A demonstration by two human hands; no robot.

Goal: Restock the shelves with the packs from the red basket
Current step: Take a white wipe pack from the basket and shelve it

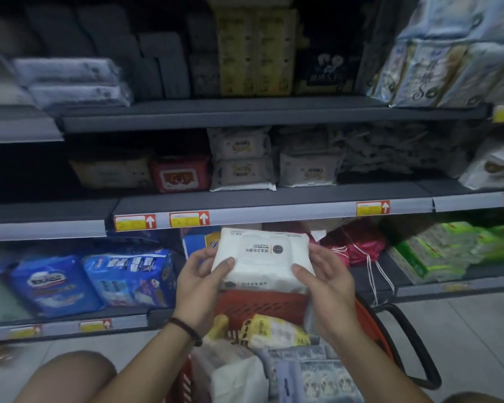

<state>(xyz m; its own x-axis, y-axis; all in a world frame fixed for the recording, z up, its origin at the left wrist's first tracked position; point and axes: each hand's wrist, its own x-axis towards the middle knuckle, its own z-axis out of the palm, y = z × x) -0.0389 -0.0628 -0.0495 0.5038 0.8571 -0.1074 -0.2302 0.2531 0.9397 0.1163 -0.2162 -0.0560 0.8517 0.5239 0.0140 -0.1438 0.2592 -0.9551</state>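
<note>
The step in hand looked like the carry from basket to shelf: one white pack (pixel 262 257) was up out of the red basket (pixel 259 306) and held in the air just below the middle of the view, in front of the lowest shelf. The left grip (pixel 198 286) had its thumb laid on the top face and its fingers curled round the 9 o'clock edge. The right grip (pixel 329 289) mirrored it at 3 o'clock, so both were closed on the pack.

The pack was a soft, pillowy film pouch, rectangular, with a flat label panel on top (the print read upside down from here). It would probably dent under a firm squeeze. The basket, at 6 o'clock, was rigid perforated plastic and held more pouches, a yellow pack (pixel 274 330) among them.

The next move likely called for lifting toward 12 o'clock, where similar pale wipes packs (pixel 242 158) lay stacked flat on the middle shelf (pixel 274 196). It would also need a gap or a stack top to be chosen, and the pouch slid in flat. Which slot suited it could not be told.
</note>
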